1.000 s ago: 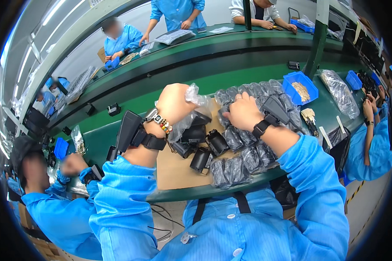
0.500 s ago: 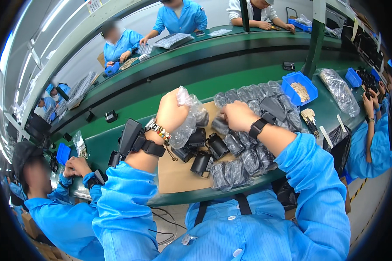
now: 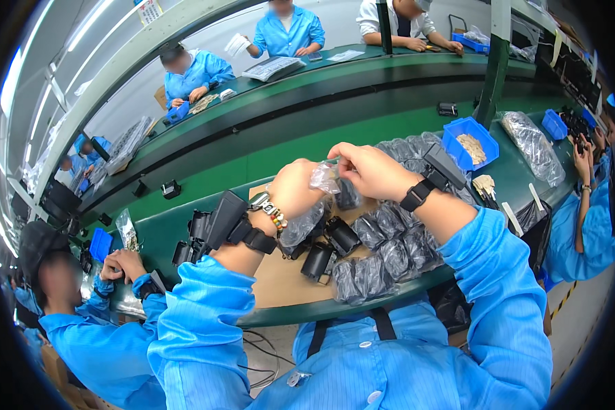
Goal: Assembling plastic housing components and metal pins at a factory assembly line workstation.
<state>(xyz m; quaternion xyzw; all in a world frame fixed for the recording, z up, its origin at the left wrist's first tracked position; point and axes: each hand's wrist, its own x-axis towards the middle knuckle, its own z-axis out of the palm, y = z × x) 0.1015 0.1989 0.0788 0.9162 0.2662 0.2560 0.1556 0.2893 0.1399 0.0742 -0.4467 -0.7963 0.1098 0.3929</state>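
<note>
My left hand (image 3: 295, 188) grips the gathered part of a clear plastic bag (image 3: 326, 178). More clear film (image 3: 302, 227) hangs below that hand. Close beside it, my right hand (image 3: 379, 172) has its fingers curled in at the bag's edge, thumb and forefinger together. A dark part wrapped in film (image 3: 348, 197) shows just beneath my right fingers; whether it touches them I cannot tell. Bare black plastic housings (image 3: 342, 236) lie on the brown cardboard (image 3: 280, 290) under my hands. To their right sit rows of black parts in clear bags (image 3: 396, 254).
A blue bin (image 3: 470, 140) of small tan pieces stands at the back right, beside a large clear bag (image 3: 531, 147) and some gloves (image 3: 485, 188). Co-workers sit left and right and across the green conveyor (image 3: 246, 157). A green post (image 3: 493, 75) rises behind the bin.
My left hand has moved right and lower with the bag. My right hand has lifted from the bagged parts to meet it. Across the line, a co-worker raises a white item.
</note>
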